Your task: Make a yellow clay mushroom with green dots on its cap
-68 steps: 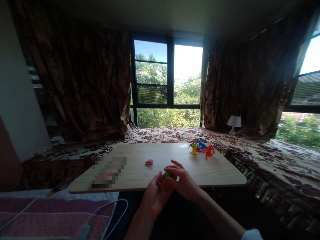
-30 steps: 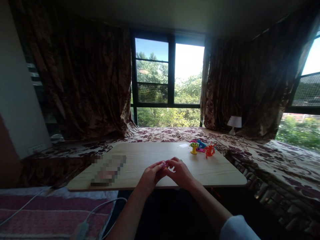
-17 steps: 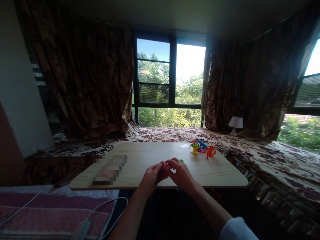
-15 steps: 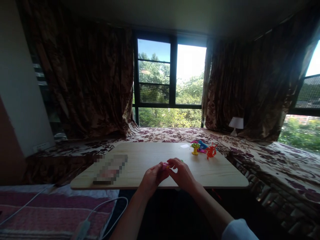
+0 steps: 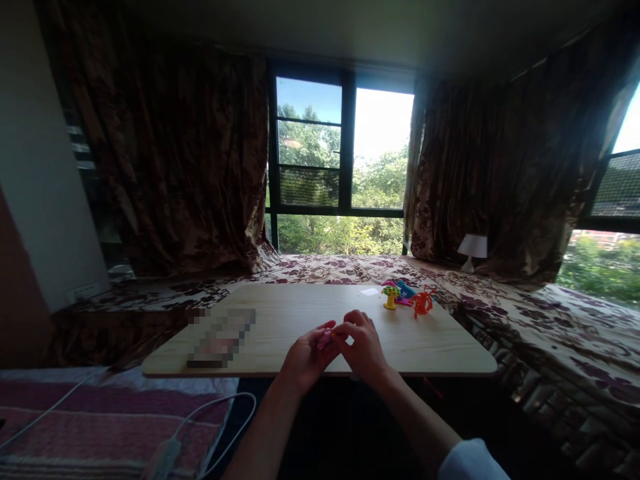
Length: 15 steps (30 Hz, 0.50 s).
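A small pink lump [image 5: 325, 339], perhaps modelling clay, lies in the upturned palm and curled fingers of my left hand [image 5: 303, 357], above the near part of the table. From the right, my right hand [image 5: 364, 347] reaches over with thumb and forefinger pinched at the lump's edge. Its exact shape is partly hidden by my fingers. Beyond my hands on the right stand small bright figures: a yellow one with a green dotted top [image 5: 390, 298], a blue one [image 5: 405, 289] by some pink pieces, and an orange-red one with many thin arms [image 5: 423, 303].
The pale wooden table [image 5: 280, 313] has rounded corners. A blurred-out flat object [image 5: 220, 339] lies on its left side, and a small white sheet [image 5: 370, 292] near the far edge. A white lamp [image 5: 473, 247] stands on the window ledge. A white cable [image 5: 240, 400] loops at lower left.
My left hand has opened a little, showing more of the pink lump in its palm. My right hand has shifted slightly, its fingertips still at the lump. The figures stay put.
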Each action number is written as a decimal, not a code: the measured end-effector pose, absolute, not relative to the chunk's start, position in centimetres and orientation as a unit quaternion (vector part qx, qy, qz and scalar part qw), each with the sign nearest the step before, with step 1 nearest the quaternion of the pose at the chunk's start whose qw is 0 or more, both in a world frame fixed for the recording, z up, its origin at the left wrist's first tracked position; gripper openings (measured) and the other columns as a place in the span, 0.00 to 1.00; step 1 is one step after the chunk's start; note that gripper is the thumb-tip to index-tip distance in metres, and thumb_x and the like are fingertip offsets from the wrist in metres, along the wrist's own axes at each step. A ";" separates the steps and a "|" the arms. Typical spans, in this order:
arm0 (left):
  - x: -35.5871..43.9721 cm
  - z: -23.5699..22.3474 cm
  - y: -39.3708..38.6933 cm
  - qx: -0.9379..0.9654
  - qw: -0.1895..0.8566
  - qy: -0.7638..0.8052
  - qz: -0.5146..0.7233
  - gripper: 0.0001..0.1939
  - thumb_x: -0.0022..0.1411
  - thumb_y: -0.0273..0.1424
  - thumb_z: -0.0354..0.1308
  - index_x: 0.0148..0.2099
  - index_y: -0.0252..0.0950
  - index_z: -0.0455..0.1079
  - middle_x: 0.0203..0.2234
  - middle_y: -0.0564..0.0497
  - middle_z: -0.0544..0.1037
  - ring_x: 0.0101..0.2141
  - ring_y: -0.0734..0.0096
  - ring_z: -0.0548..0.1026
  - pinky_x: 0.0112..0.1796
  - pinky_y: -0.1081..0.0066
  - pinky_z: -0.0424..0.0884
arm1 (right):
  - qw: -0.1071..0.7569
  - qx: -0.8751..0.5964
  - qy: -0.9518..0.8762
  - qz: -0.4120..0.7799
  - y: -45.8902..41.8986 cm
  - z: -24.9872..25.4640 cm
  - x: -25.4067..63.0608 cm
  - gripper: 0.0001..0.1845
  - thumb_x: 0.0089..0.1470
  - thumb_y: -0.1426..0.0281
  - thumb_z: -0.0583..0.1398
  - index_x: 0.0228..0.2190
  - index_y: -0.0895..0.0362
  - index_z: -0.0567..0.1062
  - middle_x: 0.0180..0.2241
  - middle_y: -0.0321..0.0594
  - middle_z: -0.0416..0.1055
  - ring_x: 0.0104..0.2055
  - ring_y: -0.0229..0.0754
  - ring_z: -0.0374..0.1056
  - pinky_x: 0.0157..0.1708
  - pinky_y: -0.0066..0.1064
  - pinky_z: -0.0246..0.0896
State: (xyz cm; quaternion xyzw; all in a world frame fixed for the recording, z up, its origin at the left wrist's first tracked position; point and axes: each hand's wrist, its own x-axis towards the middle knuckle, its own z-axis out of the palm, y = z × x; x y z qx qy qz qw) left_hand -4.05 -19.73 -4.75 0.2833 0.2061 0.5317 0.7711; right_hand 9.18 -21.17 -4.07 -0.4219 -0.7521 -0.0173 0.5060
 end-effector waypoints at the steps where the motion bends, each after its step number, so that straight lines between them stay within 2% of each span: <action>1: -4.1 -4.8 -19.6 0.276 0.765 0.221 0.539 0.12 0.52 0.19 0.51 0.41 0.28 0.67 0.28 0.44 0.75 0.28 0.70 0.74 0.33 0.68 0.72 | 0.499 -0.422 -0.757 -0.019 -21.2 -4.1 9.2 0.06 0.46 0.74 0.60 0.27 0.51 0.76 0.31 0.38 0.65 0.37 0.41 0.61 0.39 0.35 0.56; 3: -4.1 -4.9 -19.4 0.258 0.752 0.240 0.557 0.11 0.50 0.18 0.51 0.38 0.29 0.66 0.25 0.46 0.74 0.25 0.73 0.73 0.29 0.70 0.71 | 0.497 -0.402 -0.769 0.006 -21.3 -4.2 9.2 0.10 0.47 0.75 0.59 0.31 0.50 0.76 0.31 0.38 0.65 0.36 0.41 0.62 0.39 0.34 0.57; 6: -4.0 -4.8 -19.2 0.239 0.740 0.249 0.578 0.01 0.52 0.23 0.52 0.29 0.33 0.64 0.19 0.51 0.71 0.20 0.76 0.70 0.25 0.72 0.70 | 0.523 -0.362 -0.768 0.076 -21.2 -4.2 9.5 0.17 0.49 0.75 0.57 0.42 0.51 0.71 0.35 0.38 0.66 0.34 0.38 0.64 0.38 0.31 0.59; 8: -3.9 -4.6 -19.3 0.230 0.724 0.252 0.600 0.11 0.53 0.30 0.54 0.22 0.36 0.57 0.13 0.56 0.65 0.15 0.79 0.65 0.19 0.76 0.66 | 0.548 -0.361 -0.748 0.101 -21.1 -4.1 9.9 0.18 0.50 0.74 0.55 0.45 0.52 0.69 0.35 0.38 0.66 0.33 0.36 0.64 0.37 0.31 0.60; 10: -3.8 -4.5 -19.4 0.223 0.706 0.252 0.623 0.19 0.53 0.35 0.54 0.18 0.38 0.49 0.09 0.60 0.57 0.10 0.82 0.57 0.12 0.79 0.56 | 0.565 -0.373 -0.728 0.109 -21.1 -4.0 10.1 0.16 0.52 0.74 0.53 0.43 0.54 0.69 0.32 0.38 0.67 0.32 0.36 0.65 0.37 0.30 0.60; 12: -3.8 -4.5 -19.5 0.219 0.694 0.248 0.640 0.22 0.54 0.38 0.53 0.18 0.38 0.45 0.06 0.62 0.50 0.07 0.83 0.50 0.09 0.80 0.46 | 0.571 -0.381 -0.718 0.119 -21.2 -3.9 10.0 0.14 0.53 0.73 0.52 0.41 0.55 0.71 0.31 0.38 0.68 0.32 0.36 0.65 0.36 0.29 0.61; 15: -3.8 -4.7 -19.7 0.223 0.701 0.233 0.636 0.21 0.57 0.38 0.49 0.18 0.38 0.45 0.06 0.63 0.48 0.06 0.83 0.47 0.08 0.80 0.42 | 0.569 -0.385 -0.716 0.127 -21.5 -3.6 9.1 0.13 0.54 0.73 0.51 0.40 0.55 0.71 0.32 0.38 0.69 0.34 0.37 0.65 0.37 0.30 0.61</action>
